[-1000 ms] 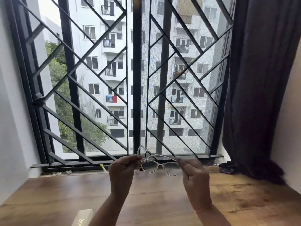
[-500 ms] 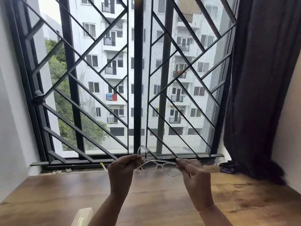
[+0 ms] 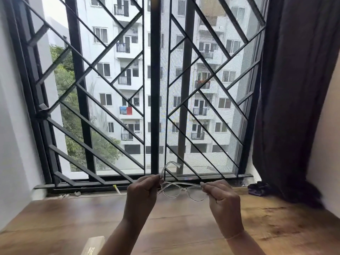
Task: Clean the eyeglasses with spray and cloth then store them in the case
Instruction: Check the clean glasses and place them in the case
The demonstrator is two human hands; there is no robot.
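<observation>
Clear-framed eyeglasses (image 3: 181, 190) are held up above the wooden table (image 3: 184, 227), in front of the window. My left hand (image 3: 142, 195) pinches the frame's left end, where one temple arm sticks up and away. My right hand (image 3: 220, 197) pinches the right end, its temple lying folded along the top of the frame. A pale rectangular box (image 3: 93, 244), possibly the case, lies at the bottom edge near my left forearm. No spray or cloth shows.
A black window grille (image 3: 154, 89) stands right behind the table. A dark curtain (image 3: 294, 89) hangs at the right, with a small dark bundle (image 3: 257, 188) on the table at its foot. A small yellow-tipped tube (image 3: 116, 189) lies on the sill.
The glasses have tilted flatter, lenses facing more downward, and the right temple has folded in along the frame. Both hands keep their hold and have barely shifted.
</observation>
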